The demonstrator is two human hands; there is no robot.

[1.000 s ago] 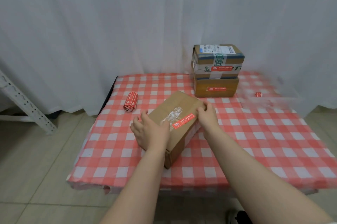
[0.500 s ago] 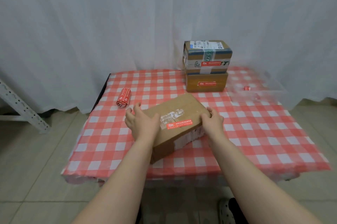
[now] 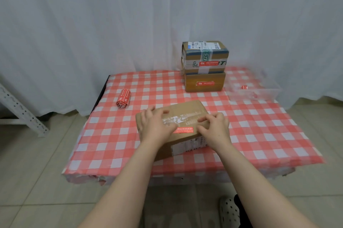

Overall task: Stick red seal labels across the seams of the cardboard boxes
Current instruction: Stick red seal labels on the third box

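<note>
The cardboard box lies near the middle of the tabletop, towards its near edge, with both hands on its top face. The left hand lies flat on the left part, its fingers fairly straight and spread, holding nothing. The right hand rests on the right part with its fingers bent and their tips on the cardboard, gripping nothing that I can see. Between the hands sits a red seal label, close to the near long edge of the top.

This looks to me like the pressing-down step. To do it well I would rub from the label's middle out to both ends, pin the box with the other palm so it cannot skid on the cloth, and check the corners are down (whether the label really bridges a seam I cannot tell from here).

The box's long axis runs left to right, its right end turned a little farther away. The label lies lengthwise the same way, roughly alongside the pale tape strip.

Far left lies a roll of labels; at the far edge two stacked boxes already carry red labels.
</note>
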